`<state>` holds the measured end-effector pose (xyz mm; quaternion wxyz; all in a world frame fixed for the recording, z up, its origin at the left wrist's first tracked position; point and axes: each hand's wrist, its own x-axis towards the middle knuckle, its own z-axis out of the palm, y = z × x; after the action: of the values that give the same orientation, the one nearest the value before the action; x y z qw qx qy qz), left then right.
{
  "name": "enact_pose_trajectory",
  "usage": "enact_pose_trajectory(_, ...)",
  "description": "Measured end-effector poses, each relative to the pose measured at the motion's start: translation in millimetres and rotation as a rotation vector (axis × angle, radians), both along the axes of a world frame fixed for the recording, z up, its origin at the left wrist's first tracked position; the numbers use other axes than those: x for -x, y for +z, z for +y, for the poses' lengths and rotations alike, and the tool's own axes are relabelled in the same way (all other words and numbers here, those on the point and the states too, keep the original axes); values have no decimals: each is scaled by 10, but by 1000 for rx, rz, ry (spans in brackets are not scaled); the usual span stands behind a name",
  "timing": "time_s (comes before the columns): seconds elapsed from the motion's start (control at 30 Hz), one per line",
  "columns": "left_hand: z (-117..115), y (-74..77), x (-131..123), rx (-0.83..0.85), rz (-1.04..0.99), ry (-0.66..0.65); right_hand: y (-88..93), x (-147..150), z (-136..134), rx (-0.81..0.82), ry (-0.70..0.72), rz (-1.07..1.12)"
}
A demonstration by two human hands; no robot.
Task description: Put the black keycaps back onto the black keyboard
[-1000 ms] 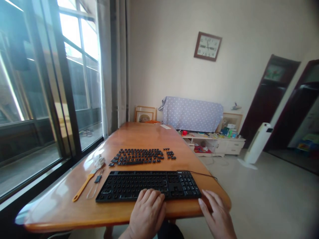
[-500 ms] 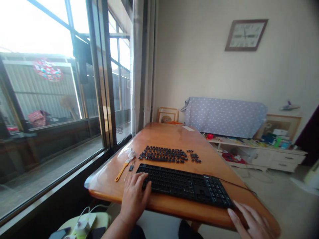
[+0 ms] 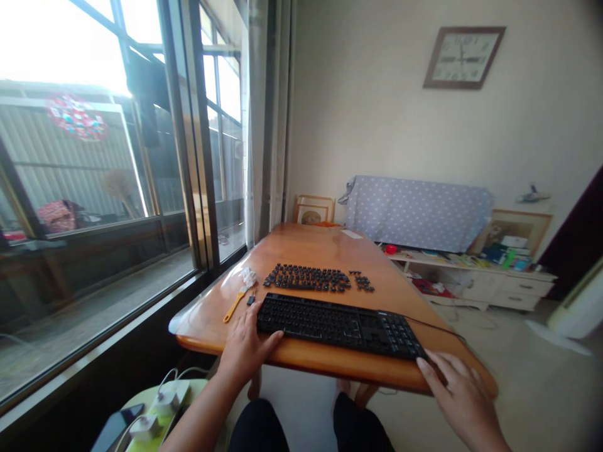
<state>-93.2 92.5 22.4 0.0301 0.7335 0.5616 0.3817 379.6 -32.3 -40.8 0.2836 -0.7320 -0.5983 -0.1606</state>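
Observation:
A black keyboard [image 3: 320, 323] lies near the front edge of the wooden table, most of its main keys off and the number pad at its right still capped. My left hand [image 3: 242, 342] holds its left end, thumb along the front edge and fingers beside the side. At the opposite end, my right hand [image 3: 452, 380] grips the right front corner between thumb and fingers. Behind the keyboard, loose black keycaps [image 3: 306, 278] are laid out in keyboard order. A yellow-handled brush [image 3: 234, 306], a small dark tool [image 3: 251, 299] and crumpled white tissue [image 3: 247, 276] lie to the left.
The keyboard's cable [image 3: 438, 326] runs off over the table's right side. A stool [image 3: 195, 384] at lower left carries a power strip with chargers and a phone [image 3: 117, 427]. A large window stands on the left. A low white cabinet [image 3: 518, 289] is at the right.
My left hand has slid from the keyboard's upper left corner to its left end. My right hand has come in against the right corner. The view has shifted slightly.

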Motion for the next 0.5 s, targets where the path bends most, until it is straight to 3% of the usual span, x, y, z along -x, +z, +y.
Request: enact_pose_trajectory(0.5, 19, -12, 11, -10, 33, -2, 119, 102, 9, 2, -33, 58)
